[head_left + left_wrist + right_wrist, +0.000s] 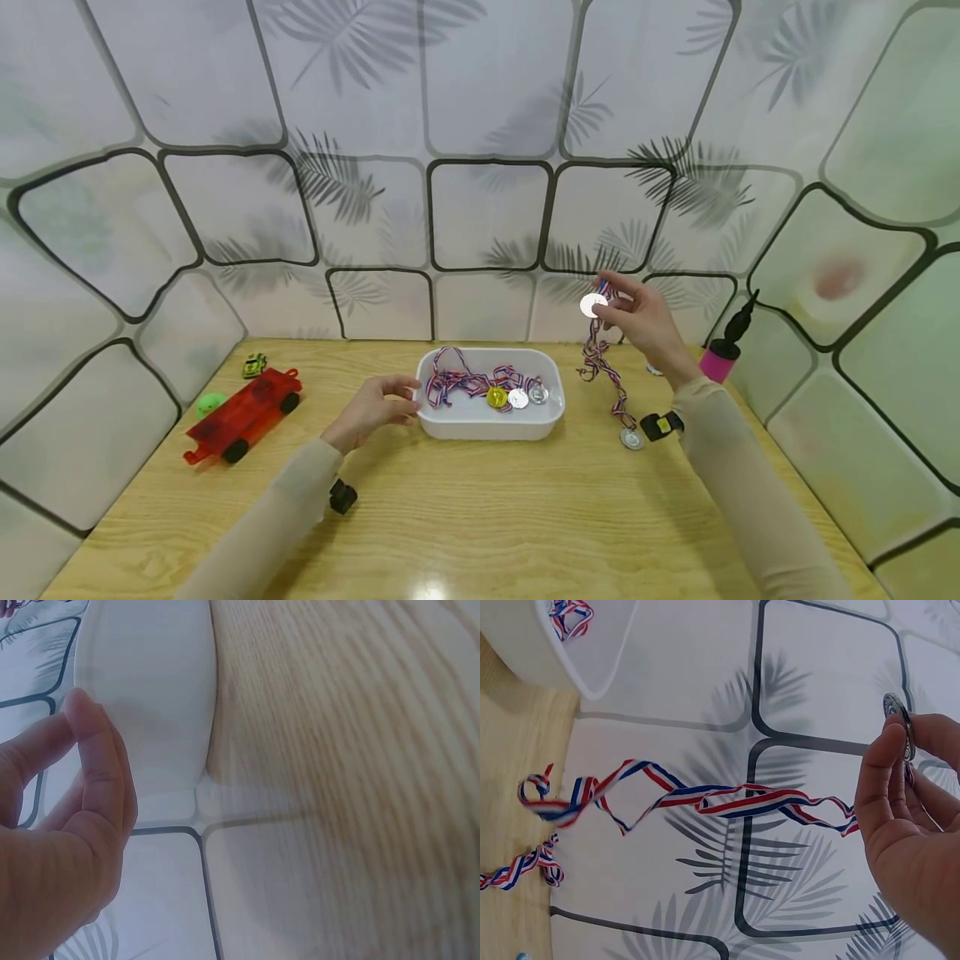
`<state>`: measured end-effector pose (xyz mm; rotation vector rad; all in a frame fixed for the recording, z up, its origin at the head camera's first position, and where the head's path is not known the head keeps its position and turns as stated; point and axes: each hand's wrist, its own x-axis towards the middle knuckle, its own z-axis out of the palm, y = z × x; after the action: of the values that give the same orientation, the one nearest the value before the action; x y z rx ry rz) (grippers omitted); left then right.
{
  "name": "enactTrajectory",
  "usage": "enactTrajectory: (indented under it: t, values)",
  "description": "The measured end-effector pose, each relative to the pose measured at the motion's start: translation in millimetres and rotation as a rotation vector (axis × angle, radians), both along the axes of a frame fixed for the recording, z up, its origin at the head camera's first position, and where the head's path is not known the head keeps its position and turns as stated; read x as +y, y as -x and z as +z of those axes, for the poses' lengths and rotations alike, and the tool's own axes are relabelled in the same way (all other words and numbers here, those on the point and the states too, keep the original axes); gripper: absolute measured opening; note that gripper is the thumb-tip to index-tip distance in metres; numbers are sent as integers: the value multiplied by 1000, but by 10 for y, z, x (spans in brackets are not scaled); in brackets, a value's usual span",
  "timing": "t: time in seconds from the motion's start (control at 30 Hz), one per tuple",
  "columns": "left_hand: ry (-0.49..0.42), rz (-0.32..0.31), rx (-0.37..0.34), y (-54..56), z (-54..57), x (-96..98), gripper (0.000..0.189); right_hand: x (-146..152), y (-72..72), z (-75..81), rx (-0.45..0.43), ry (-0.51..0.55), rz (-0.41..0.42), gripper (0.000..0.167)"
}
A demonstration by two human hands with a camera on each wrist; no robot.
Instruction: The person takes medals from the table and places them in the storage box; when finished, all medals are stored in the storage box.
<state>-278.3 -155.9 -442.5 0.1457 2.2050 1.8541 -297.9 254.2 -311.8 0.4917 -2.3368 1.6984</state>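
Note:
In the head view my right hand (640,315) is raised and pinches a silver medal (593,305) between thumb and fingers. Its red, white and blue ribbon (765,801) hangs down below the hand, twisted. The medal (900,724) appears nearly edge-on in the right wrist view. My left hand (371,410) is at the left end of a white plastic bin (487,429), its loosely bent fingertips right at the rim. Inside the bin lie a gold medal (497,397), two silver medals (517,399) and tangled ribbons (457,382).
Below my right hand another silver medal (632,439) with a ribbon lies on the wooden table (465,517). A pink and black object (720,358) stands far right. At left are a red toy wagon (247,417), a green ball (211,404) and a small toy car (254,365).

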Motion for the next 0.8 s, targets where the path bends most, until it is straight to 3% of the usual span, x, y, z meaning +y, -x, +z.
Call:
enactTrajectory:
  t: [0.23,0.47,0.8]
  values:
    - [-9,-6,5,-23,12,-1,44,-42,58,99,-3,-11,12,58]
    - [-34,-28,27,-16,2,-21,45,-131,117,199,52,-31,7,57]
    - [-10,-2,-8,-8,7,0,44,-364,134,429,94,110,99,56]
